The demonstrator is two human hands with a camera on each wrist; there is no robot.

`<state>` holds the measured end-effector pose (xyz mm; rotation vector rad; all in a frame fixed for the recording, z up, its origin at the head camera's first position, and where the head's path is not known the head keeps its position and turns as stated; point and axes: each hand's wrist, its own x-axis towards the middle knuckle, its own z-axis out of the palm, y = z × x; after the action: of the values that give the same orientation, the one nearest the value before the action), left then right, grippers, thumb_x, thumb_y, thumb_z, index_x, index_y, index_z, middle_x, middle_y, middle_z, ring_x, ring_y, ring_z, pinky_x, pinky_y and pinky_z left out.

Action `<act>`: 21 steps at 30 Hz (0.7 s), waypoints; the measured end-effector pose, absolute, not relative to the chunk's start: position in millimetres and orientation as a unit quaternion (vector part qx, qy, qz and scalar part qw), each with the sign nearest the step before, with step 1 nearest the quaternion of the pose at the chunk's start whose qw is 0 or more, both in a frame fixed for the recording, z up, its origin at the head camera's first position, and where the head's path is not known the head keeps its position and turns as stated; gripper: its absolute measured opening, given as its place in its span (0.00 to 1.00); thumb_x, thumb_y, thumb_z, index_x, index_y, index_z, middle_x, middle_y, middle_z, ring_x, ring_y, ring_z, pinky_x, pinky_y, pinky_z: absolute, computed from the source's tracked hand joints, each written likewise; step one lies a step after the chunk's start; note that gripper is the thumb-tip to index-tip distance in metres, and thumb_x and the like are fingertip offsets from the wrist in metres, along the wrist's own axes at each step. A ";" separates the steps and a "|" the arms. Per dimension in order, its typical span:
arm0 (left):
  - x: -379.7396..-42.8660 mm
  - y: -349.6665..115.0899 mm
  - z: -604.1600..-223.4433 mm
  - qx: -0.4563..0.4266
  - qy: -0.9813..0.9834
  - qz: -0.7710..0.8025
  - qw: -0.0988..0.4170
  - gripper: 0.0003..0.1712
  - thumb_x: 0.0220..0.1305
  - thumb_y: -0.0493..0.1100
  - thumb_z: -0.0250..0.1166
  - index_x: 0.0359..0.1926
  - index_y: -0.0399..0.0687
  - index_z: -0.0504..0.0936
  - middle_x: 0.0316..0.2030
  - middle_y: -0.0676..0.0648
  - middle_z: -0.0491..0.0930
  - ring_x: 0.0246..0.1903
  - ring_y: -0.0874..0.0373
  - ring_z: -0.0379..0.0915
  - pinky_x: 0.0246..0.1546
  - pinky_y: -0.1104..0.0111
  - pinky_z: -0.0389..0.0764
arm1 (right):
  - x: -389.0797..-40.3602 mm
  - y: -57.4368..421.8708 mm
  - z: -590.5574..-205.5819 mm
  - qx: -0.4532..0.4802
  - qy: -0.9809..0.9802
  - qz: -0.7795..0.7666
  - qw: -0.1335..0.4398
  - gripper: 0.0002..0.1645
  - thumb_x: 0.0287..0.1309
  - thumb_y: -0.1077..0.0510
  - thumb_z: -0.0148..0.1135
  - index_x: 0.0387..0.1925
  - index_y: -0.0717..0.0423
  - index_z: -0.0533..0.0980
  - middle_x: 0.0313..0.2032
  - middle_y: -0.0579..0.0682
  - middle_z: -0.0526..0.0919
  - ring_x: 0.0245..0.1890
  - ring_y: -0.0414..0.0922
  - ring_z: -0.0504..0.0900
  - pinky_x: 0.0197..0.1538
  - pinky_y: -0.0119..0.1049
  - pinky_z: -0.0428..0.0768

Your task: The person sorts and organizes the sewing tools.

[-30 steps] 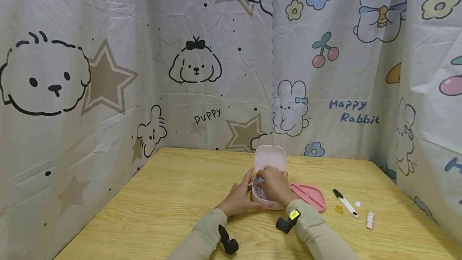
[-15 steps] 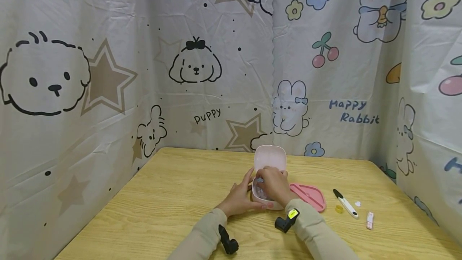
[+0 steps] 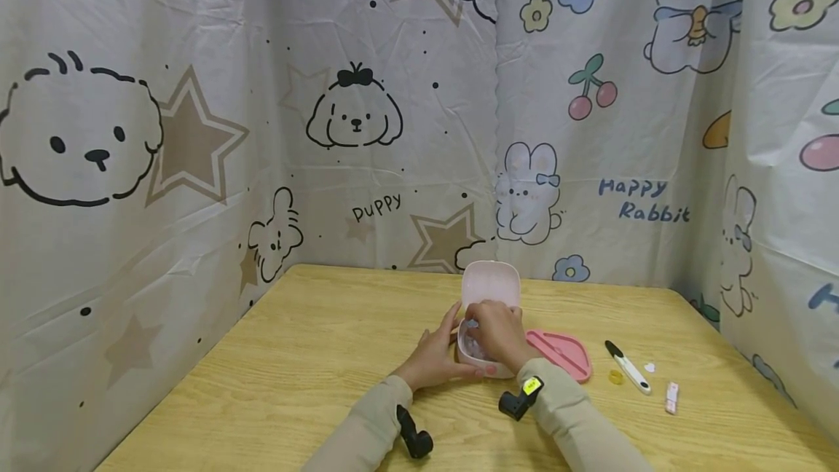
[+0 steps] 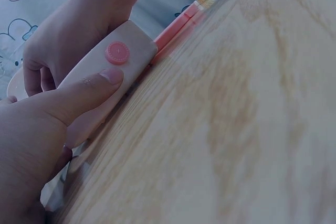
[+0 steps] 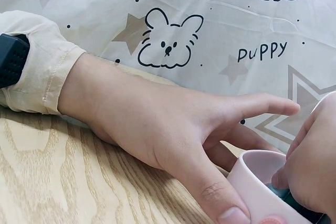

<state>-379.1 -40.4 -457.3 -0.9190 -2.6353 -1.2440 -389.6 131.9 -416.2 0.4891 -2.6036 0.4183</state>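
Note:
A pale pink box point(image 3: 505, 372) stands on the table with its hinged lid point(image 3: 490, 282) raised. My left hand point(image 3: 427, 363) holds it from the left, the thumb along the front wall and the other fingers round the side. Close to that thumb sits a round pink button point(image 4: 117, 53). My right hand point(image 3: 499, 330) reaches into the box from above with bent fingers. Beside its fingertips a bluish, clear-looking thing point(image 3: 473, 324) shows, and the right wrist view has something dark teal point(image 5: 278, 191) under them. Whether they pinch anything is hidden.
Right of the box lies a flat pink tray point(image 3: 572, 357) with a diagonal bar. Farther right are a white-handled tool with a black end point(image 3: 629, 368), a small yellow ring point(image 3: 616, 377), a white heart-shaped piece point(image 3: 650, 368) and a small pink-and-white item point(image 3: 671, 398).
The head view has tilted slightly, so the scene sits a little higher. Both hands and the box look almost the same as before.

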 end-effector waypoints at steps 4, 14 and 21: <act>-379.1 -40.2 -457.0 -0.298 -0.861 -0.410 0.041 0.73 0.53 0.64 0.80 0.84 0.56 0.39 0.75 0.43 0.64 0.71 0.52 0.64 0.71 0.32 0.43 | -389.8 131.7 -417.0 0.180 -0.944 0.149 0.233 0.09 0.52 0.59 0.80 0.34 0.47 0.86 0.34 0.46 0.86 0.39 0.49 0.83 0.40 0.53 0.69; -378.8 -39.8 -457.5 -0.296 -0.862 -0.410 0.040 0.73 0.53 0.64 0.80 0.84 0.56 0.39 0.75 0.43 0.63 0.72 0.52 0.63 0.71 0.32 0.42 | -389.3 130.5 -416.8 0.182 -0.942 0.154 0.238 0.10 0.50 0.61 0.81 0.34 0.49 0.87 0.34 0.46 0.86 0.39 0.49 0.83 0.39 0.51 0.69; -379.0 -40.2 -457.7 -0.300 -0.861 -0.408 0.047 0.73 0.53 0.63 0.80 0.84 0.55 0.39 0.76 0.42 0.63 0.71 0.52 0.64 0.70 0.31 0.43 | -388.3 130.8 -415.5 0.181 -0.945 0.149 0.227 0.10 0.50 0.60 0.81 0.33 0.47 0.87 0.34 0.45 0.86 0.39 0.49 0.83 0.39 0.52 0.69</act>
<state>-379.0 -40.2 -457.7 -0.9164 -2.6259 -1.2458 -388.3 130.8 -415.5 0.4994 -2.6043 0.4105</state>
